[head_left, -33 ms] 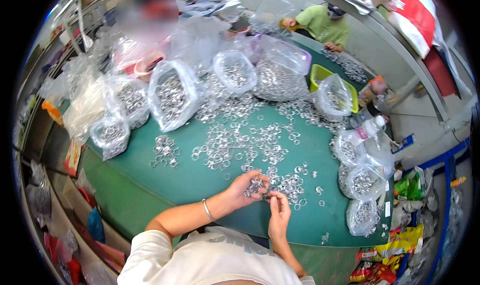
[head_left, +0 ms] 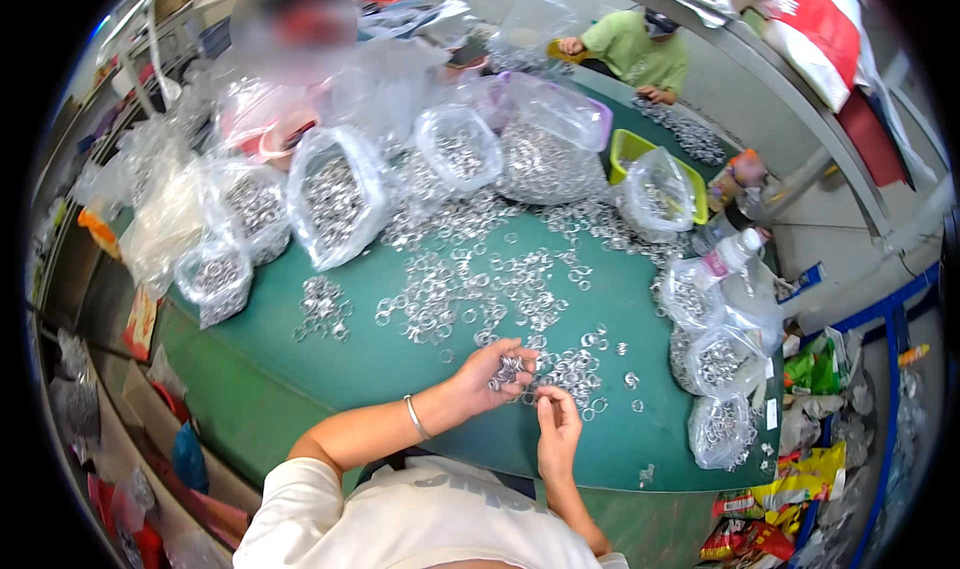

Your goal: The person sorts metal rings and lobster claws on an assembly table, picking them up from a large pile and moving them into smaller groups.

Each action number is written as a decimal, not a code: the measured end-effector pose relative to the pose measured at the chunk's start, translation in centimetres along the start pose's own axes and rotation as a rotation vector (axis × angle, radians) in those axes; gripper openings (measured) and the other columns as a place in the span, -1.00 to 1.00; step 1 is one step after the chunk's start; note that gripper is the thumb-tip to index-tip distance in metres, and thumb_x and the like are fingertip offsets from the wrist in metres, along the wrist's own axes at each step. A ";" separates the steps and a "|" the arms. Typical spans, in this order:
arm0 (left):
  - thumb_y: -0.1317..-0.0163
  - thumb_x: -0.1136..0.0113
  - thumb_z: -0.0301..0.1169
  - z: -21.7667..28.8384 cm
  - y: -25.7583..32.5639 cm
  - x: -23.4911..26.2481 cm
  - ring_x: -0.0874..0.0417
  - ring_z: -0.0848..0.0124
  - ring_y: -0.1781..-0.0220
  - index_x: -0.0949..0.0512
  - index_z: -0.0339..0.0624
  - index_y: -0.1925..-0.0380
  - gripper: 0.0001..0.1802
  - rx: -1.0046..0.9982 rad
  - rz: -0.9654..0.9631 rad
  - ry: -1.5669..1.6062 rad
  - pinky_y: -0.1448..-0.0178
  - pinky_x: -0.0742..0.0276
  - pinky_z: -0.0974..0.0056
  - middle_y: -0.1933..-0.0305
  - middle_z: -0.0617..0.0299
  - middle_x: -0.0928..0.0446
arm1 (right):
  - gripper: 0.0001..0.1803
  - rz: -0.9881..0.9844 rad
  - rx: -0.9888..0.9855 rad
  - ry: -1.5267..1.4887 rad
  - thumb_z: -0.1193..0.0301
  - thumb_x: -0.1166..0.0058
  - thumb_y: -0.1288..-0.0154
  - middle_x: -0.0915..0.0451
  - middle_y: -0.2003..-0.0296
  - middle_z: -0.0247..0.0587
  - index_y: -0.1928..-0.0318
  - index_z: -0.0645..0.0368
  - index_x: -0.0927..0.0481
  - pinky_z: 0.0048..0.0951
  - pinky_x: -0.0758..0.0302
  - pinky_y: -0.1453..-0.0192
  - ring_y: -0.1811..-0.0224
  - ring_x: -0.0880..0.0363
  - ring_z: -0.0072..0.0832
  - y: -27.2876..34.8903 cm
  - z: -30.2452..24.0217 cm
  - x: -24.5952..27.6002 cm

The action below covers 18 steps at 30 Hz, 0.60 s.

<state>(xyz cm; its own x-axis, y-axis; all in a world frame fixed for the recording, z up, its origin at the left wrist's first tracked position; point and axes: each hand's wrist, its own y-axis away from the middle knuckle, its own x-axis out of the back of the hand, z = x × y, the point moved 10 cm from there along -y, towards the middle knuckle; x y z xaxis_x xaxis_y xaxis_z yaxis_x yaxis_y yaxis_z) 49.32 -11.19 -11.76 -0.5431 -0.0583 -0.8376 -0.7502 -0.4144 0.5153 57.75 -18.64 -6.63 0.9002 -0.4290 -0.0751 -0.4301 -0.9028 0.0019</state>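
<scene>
My left hand point(head_left: 474, 381), with a bracelet on its wrist, is turned palm up, and its curled fingers cup a small heap of silvery metal rings point(head_left: 507, 371). Just to its right is my right hand point(head_left: 558, 427), thumb and fingertips drawn together; whatever they pinch is too small to make out. Beyond both hands, a pile of loose rings point(head_left: 573, 373) lies on the green tabletop point(head_left: 400, 364). A wider scatter of rings point(head_left: 440, 294) spreads across the table's middle, and a smaller group point(head_left: 323, 309) lies to the left.
Open plastic bags of rings line the far side, among them a large bag point(head_left: 337, 204) and a purple-rimmed container point(head_left: 552, 154). A lime-green basket point(head_left: 703, 204) stands far right. More bags point(head_left: 720, 434) and a bottle point(head_left: 735, 252) line the right edge. A person in green point(head_left: 640, 54) works beyond.
The scene has shifted slightly left in view. My fingertips have come a little further apart, with my right hand slightly lower; the left still cups the rings.
</scene>
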 end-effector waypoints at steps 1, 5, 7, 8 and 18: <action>-0.38 0.08 -0.16 0.7 -1.6 -0.3 -0.49 0.45 0.47 -0.53 -0.27 0.18 -0.63 -0.016 -0.008 -0.014 0.58 -0.31 0.42 0.41 0.22 -0.49 | -0.85 -0.009 0.019 0.057 0.49 0.05 -0.42 -0.54 0.20 -0.32 0.09 0.28 -0.52 -0.56 -0.38 0.07 0.16 -0.46 -0.63 -0.1 0.1 0.9; -0.36 0.17 -0.24 6.1 -8.3 -6.5 -0.55 0.38 0.35 -0.49 -0.29 0.12 -0.64 -0.157 0.015 -0.065 0.38 -0.53 0.33 0.33 0.14 -0.52 | -0.92 0.004 0.045 0.248 0.56 -0.01 -0.35 -0.56 0.28 -0.31 0.22 0.32 -0.55 -0.57 -0.41 0.08 0.22 -0.49 -0.61 -0.1 0.0 4.2; -0.36 0.16 -0.24 9.7 -13.4 -12.2 -0.58 0.30 0.24 -0.44 -0.32 0.06 -0.63 -0.243 -0.065 -0.028 0.17 -0.60 0.23 0.26 0.07 -0.53 | -0.94 0.007 0.105 0.300 0.59 -0.05 -0.29 -0.59 0.35 -0.23 0.32 0.34 -0.56 -0.53 -0.44 0.10 0.26 -0.52 -0.55 0.1 -0.7 4.9; -0.36 0.15 -0.23 11.5 -15.6 -15.5 -0.58 0.26 0.22 -0.42 -0.32 0.05 -0.62 -0.292 -0.140 -0.033 0.06 -0.61 0.16 0.26 0.05 -0.52 | -0.95 0.000 0.125 0.331 0.59 -0.07 -0.26 -0.59 0.38 -0.21 0.35 0.34 -0.56 -0.52 -0.44 0.12 0.28 -0.53 -0.54 0.1 -1.1 4.8; -0.35 0.09 -0.26 17.6 -20.0 -26.5 -0.49 0.18 -0.12 -0.39 -0.26 -0.10 -0.59 -0.803 -0.113 -0.269 -0.25 -0.34 0.01 -0.07 0.03 -0.48 | -0.99 0.043 0.232 0.496 0.62 -0.13 -0.18 -0.61 0.40 -0.09 0.38 0.33 -0.58 -0.40 -0.50 0.21 0.35 -0.60 -0.32 -0.4 -2.4 6.4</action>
<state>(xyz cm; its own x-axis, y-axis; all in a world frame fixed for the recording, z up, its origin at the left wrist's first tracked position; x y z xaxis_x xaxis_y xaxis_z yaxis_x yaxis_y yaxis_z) 72.08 14.65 3.32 -0.6282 0.1978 -0.7525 -0.3655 -0.9288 0.0610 63.90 -21.09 -4.70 0.7818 -0.4790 0.3991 -0.4204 -0.8777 -0.2298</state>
